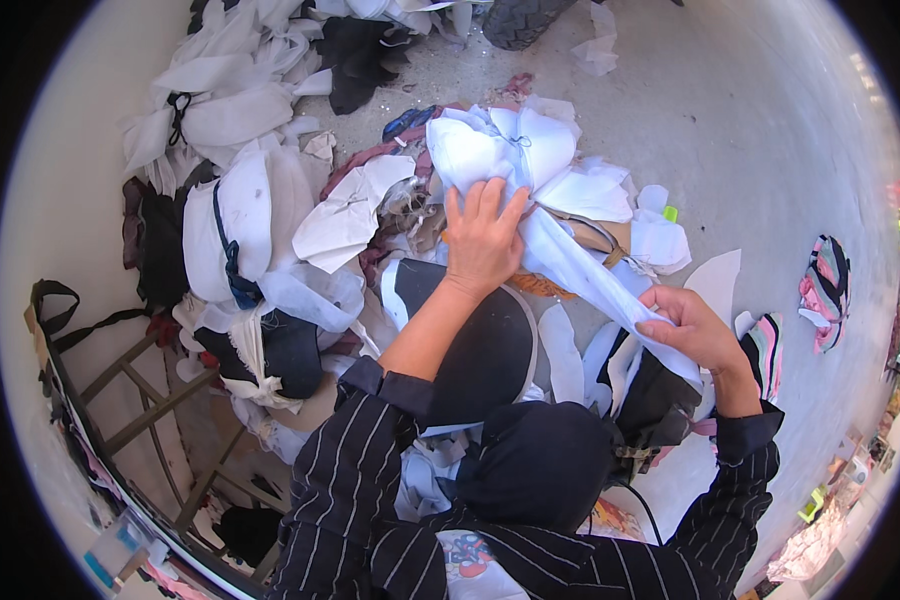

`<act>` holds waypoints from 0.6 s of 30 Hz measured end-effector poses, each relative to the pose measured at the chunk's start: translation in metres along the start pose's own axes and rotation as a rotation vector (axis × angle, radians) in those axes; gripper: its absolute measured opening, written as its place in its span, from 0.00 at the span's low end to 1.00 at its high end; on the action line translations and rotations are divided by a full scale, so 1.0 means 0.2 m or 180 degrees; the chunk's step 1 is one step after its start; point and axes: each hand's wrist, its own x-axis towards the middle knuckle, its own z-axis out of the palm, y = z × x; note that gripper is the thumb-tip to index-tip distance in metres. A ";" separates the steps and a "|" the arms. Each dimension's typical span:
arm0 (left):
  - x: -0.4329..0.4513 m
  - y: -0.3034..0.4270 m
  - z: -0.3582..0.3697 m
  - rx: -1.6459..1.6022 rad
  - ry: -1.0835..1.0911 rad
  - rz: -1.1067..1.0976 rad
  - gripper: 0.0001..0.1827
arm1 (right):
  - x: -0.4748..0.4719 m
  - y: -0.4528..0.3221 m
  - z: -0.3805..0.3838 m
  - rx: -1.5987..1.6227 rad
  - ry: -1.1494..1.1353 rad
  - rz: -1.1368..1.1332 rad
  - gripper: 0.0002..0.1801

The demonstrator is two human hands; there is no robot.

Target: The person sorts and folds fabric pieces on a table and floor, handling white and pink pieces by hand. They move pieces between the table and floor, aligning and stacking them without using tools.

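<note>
My left hand [486, 238] lies spread against the lower side of a tied bundle of white fabric pieces [469, 150], its fingertips pressing on the cloth. My right hand [682, 326], lower and to the right, pinches a long white fabric strip [592, 277] between thumb and fingers. The strip runs from beside the bundle down to my right hand, and its end hangs past the fingers. A thin tie is knotted on top of the bundle. Below my left forearm lies a rounded dark piece with a pale edge [487, 352].
White and black fabric bundles [229, 232] are heaped at left, above a metal frame [157, 416]. Cloth scraps [345, 214] surround the white bundle. A striped bundle [825, 292] lies on the floor at right. A tyre [521, 22] stands at the top.
</note>
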 end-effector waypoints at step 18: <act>0.04 -0.05 -0.04 -0.0080 0.0043 0.0084 0.26 | -0.15 0.07 0.17 0.0965 -0.0185 0.0117 0.11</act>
